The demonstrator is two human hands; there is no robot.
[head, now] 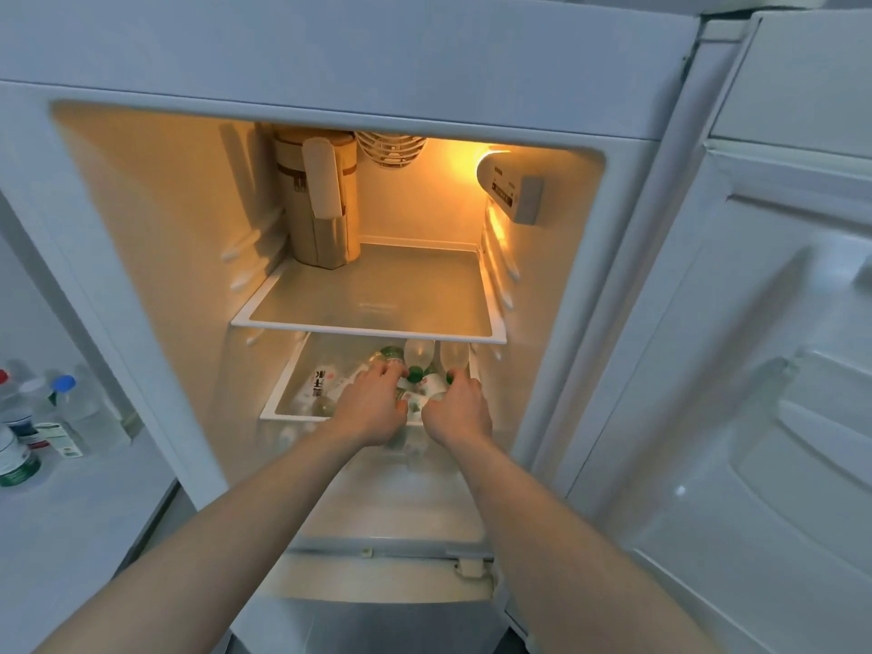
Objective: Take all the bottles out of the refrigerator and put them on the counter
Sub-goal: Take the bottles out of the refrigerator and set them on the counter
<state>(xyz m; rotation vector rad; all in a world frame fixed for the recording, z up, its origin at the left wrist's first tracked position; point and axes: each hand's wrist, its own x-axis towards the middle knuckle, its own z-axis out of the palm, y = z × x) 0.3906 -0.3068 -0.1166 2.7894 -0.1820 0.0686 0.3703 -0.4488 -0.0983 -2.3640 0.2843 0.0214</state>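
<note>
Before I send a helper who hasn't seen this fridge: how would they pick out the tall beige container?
Look in the open refrigerator, on its upper shelf. The beige container stands upright in the back left corner, alone there; the bottles all lie one shelf lower.

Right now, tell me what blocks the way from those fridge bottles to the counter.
Nothing visible blocks it. Both hands, left hand and right hand, are already on the bottles on the lower shelf. The upper shelf overhangs them, so they must come forward first. The fridge door swings right; the counter lies left.
</note>
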